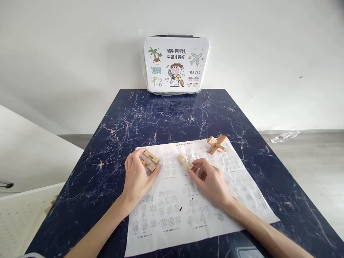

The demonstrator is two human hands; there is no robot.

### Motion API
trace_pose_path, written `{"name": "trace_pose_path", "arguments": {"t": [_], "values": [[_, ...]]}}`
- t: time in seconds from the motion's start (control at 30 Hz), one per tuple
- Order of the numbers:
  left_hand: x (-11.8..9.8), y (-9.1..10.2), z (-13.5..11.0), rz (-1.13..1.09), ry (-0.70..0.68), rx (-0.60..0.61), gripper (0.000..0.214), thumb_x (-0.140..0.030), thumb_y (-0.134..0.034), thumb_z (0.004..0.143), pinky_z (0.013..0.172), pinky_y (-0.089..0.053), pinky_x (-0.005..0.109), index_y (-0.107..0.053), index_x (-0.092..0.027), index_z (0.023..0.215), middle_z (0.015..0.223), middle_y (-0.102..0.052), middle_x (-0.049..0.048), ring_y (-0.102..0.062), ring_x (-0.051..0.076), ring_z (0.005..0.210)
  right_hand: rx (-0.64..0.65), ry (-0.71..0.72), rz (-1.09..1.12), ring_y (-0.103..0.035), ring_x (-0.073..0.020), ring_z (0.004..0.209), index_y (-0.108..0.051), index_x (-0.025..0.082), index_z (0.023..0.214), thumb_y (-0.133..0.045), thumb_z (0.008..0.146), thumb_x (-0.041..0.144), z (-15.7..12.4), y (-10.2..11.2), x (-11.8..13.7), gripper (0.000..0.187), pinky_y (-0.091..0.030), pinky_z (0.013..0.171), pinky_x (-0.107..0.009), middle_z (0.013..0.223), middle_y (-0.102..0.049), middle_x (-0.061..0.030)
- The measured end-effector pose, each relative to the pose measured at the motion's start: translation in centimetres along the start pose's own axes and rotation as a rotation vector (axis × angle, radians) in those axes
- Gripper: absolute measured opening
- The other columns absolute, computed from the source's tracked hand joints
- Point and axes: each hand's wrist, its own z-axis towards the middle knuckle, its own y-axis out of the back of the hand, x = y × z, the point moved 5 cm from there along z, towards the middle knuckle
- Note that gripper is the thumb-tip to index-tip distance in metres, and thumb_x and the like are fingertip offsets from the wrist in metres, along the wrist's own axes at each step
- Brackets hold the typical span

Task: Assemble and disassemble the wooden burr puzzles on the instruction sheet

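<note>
My left hand (138,173) curves around two notched wooden puzzle pieces (150,157), thumb at one end and fingertips at the other, at the sheet's left edge. Between the thumb and fingers of my right hand (211,177) is the end of another notched wooden puzzle piece (185,162), its free end pointing up and left. Beyond the right hand stands an interlocked wooden burr puzzle (217,144). Under all of these lies a creased white instruction sheet (161,247) printed with small diagrams. Part of a further wooden piece seems hidden behind my right hand.
A white cartoon-printed case (176,64) in clear plastic stands at the far end of the dark blue marbled table (166,122), against the wall. A perforated white basket (24,218) sits below left. On the floor to the right lies a clear plastic bottle (285,137).
</note>
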Motion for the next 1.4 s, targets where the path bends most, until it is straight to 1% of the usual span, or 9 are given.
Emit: {"name": "trace_pose_path", "arguments": {"t": [0.13,0.23,0.43,0.6,0.67,0.77,1.03,1.27,1.4], "values": [[-0.2,-0.1,0.0,-0.069,-0.047,0.039,0.061,-0.033,-0.078,0.095,0.112,-0.048,0.068,-0.042,-0.026,0.143,0.142,-0.06,0.0156,-0.059,0.039,0.132,0.018,0.035,-0.03,-0.061,-0.0163,0.054,-0.063,0.025,0.11,-0.066,0.1,0.045,-0.1,-0.2,0.0,0.022,-0.048,0.056,-0.031,0.072,-0.071,0.0014],[-0.9,-0.4,-0.2,-0.168,-0.103,0.162,0.064,-0.034,-0.076,0.098,0.111,-0.053,0.064,-0.04,-0.028,0.15,0.147,-0.058,0.0156,-0.06,0.038,0.135,0.043,0.089,-0.05,-0.058,-0.0154,0.052,-0.064,0.024,0.113,-0.067,0.101,0.042,-0.2,-0.4,-0.1,0.021,-0.049,0.054,-0.031,0.077,-0.072,0.0],[-2.9,-0.3,-0.6,-0.241,-0.226,0.275,0.069,-0.029,-0.074,0.099,0.116,-0.053,0.064,-0.038,-0.031,0.158,0.156,-0.054,0.0153,-0.051,0.038,0.149,0.215,0.354,-0.062,-0.061,-0.0124,0.055,-0.065,0.025,0.13,-0.058,0.109,0.032,-0.5,-0.9,1.3,0.023,-0.055,0.058,-0.033,0.127,-0.075,-0.0093],[-3.8,-0.4,-0.8,-0.168,-0.321,0.409,0.064,-0.034,-0.069,0.105,0.12,-0.049,0.065,-0.04,-0.04,0.162,0.171,-0.039,0.0098,-0.036,0.04,0.16,0.285,0.472,0.037,-0.079,-0.0219,0.096,-0.064,0.026,0.133,-0.047,0.112,0.02,-0.7,-1.0,2.3,0.028,-0.062,0.074,-0.035,0.139,-0.073,-0.0089],[-4.1,-0.5,-1.0,-0.131,-0.361,0.476,0.061,-0.036,-0.066,0.107,0.119,-0.05,0.066,-0.041,-0.045,0.162,0.176,-0.03,0.0065,-0.031,0.041,0.162,0.291,0.441,0.064,-0.078,-0.0204,0.09,-0.064,0.026,0.131,-0.046,0.111,0.018,-0.7,-1.0,2.2,0.028,-0.061,0.07,-0.034,0.139,-0.073,-0.0089],[-4.3,-0.8,-1.2,-0.092,-0.392,0.525,0.055,-0.037,-0.062,0.109,0.119,-0.049,0.069,-0.044,-0.046,0.161,0.178,-0.027,0.0038,-0.028,0.041,0.163,0.301,0.401,0.057,-0.068,-0.0143,0.066,-0.063,0.026,0.129,-0.048,0.11,0.019,-0.6,-1.1,1.9,0.025,-0.056,0.061,-0.033,0.137,-0.074,-0.0092],[-3.9,-1.0,-1.1,-0.113,-0.363,0.441,0.028,-0.035,-0.055,0.112,0.119,-0.053,0.061,-0.061,-0.032,0.139,0.165,-0.047,0.0087,-0.043,0.035,0.155,0.327,0.354,0.071,-0.06,-0.0129,0.061,-0.065,0.025,0.127,-0.05,0.11,0.024,-0.6,-1.1,1.5,0.023,-0.053,0.06,-0.033,0.128,-0.074,-0.0095],[-3.5,-1.0,-0.7,-0.134,-0.332,0.373,0.018,-0.032,-0.052,0.113,0.115,-0.056,0.058,-0.057,-0.027,0.129,0.159,-0.052,0.011,-0.053,0.034,0.147,0.313,0.366,0.082,-0.063,-0.0142,0.065,-0.067,0.025,0.124,-0.049,0.109,0.023,-0.6,-1.2,1.4,0.023,-0.056,0.062,-0.033,0.128,-0.075,-0.0106],[-3.0,-1.0,-0.6,-0.144,-0.281,0.309,0.023,-0.03,-0.053,0.112,0.112,-0.057,0.057,-0.051,-0.027,0.135,0.151,-0.055,0.0134,-0.056,0.034,0.142,0.319,0.361,0.084,-0.062,-0.0137,0.064,-0.067,0.025,0.124,-0.05,0.109,0.023,-0.5,-1.3,1.3,0.022,-0.055,0.062,-0.033,0.128,-0.074,-0.0099]]}}
